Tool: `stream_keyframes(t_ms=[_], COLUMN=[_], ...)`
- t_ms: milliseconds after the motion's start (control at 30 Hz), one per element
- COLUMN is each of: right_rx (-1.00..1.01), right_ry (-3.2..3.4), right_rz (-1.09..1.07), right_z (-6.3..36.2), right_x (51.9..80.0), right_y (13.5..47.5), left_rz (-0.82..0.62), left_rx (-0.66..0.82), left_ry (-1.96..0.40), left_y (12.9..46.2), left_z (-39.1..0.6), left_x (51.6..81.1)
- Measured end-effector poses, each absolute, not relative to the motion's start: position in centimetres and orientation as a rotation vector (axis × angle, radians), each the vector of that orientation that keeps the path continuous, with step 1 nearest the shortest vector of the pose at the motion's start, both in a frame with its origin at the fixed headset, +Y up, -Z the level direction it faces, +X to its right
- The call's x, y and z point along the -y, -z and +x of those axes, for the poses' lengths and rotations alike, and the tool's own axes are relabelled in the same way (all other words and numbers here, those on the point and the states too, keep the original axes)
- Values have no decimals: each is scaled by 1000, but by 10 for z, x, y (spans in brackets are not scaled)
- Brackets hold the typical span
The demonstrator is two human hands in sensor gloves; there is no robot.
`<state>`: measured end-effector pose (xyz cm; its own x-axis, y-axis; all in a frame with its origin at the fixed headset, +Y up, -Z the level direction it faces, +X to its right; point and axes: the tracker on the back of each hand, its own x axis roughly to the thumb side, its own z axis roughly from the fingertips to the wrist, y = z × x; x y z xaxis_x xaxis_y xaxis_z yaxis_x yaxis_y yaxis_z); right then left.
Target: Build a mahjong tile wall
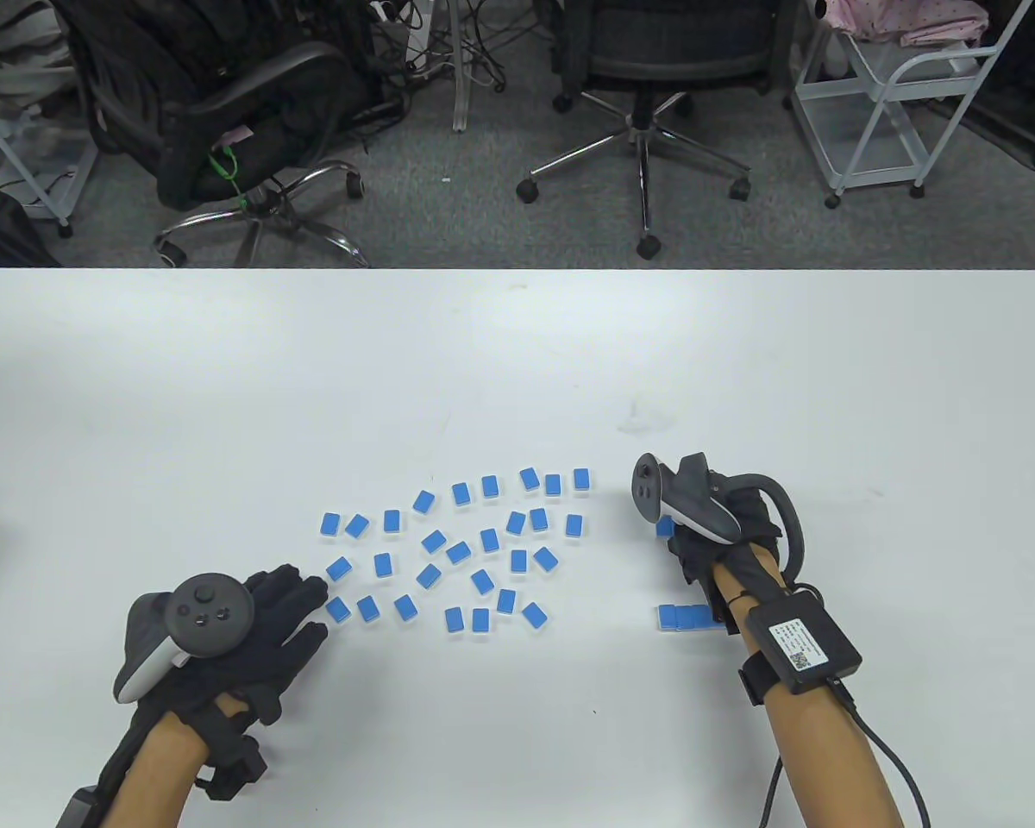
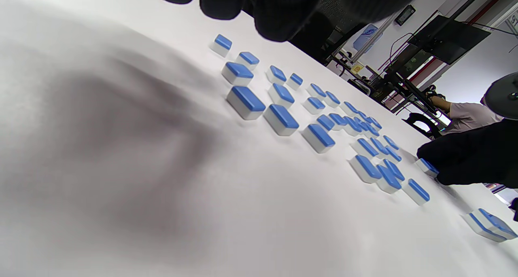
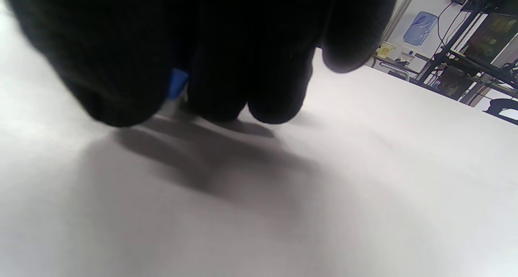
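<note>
- Blue-backed mahjong tiles (image 1: 470, 552) lie scattered face down mid-table on the white table (image 1: 517, 362).
- A short row of tiles (image 1: 683, 617) sits just beside the right wrist.
- Right hand (image 1: 716, 535) pinches a single tile (image 3: 177, 83) between curled fingers.
- Left hand (image 1: 250, 630) lies flat, fingers straight, beside the scatter.

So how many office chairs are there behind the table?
2. One black office chair stands beyond the table's far left edge. The second office chair stands beyond its middle, slightly to the right. More may be out of frame.
</note>
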<state>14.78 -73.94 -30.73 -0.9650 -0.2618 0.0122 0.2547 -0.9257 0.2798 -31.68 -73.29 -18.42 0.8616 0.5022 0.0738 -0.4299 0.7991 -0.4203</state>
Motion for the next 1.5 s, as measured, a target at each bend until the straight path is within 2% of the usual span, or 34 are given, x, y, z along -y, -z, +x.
stream_keyframes(t_ms=[133, 267, 433, 633, 833, 900, 1000, 1100, 1200, 1300, 1500], right_rx=[299, 248, 208, 224, 253, 218, 137, 138, 195, 260, 409], right_ry=[2879, 2830, 2669, 2620, 2584, 2634, 2742, 2763, 2773, 2839, 2884], right_rz=[-25, -219, -337, -266, -333, -310, -197, -25, 140, 247, 260], right_z=[133, 88, 33, 17, 32, 46, 77, 106, 142, 171, 179], right_x=[723, 717, 732, 749, 744, 730, 700, 688, 692, 711, 739], right_y=[304, 296, 291, 298, 290, 287, 289, 296, 299, 297, 304], left_rz=[-405, -406, -405, -405, -397, -398, -404, -403, -402, -407, -411], left_rx=[185, 189, 188, 195, 202, 202, 200, 197, 197, 199, 195], left_ry=[-503, -503, -503, -501, -499, -497, -497, -500, -500, -496, -497], left_y=[185, 185, 183, 183, 184, 184, 184, 184, 184, 184, 184], left_z=[-317, -316, -317, -316, -316, -316, -315, -315, -315, -314, -314], left_x=[733, 733, 733, 733, 732, 732, 733, 733, 733, 733, 734])
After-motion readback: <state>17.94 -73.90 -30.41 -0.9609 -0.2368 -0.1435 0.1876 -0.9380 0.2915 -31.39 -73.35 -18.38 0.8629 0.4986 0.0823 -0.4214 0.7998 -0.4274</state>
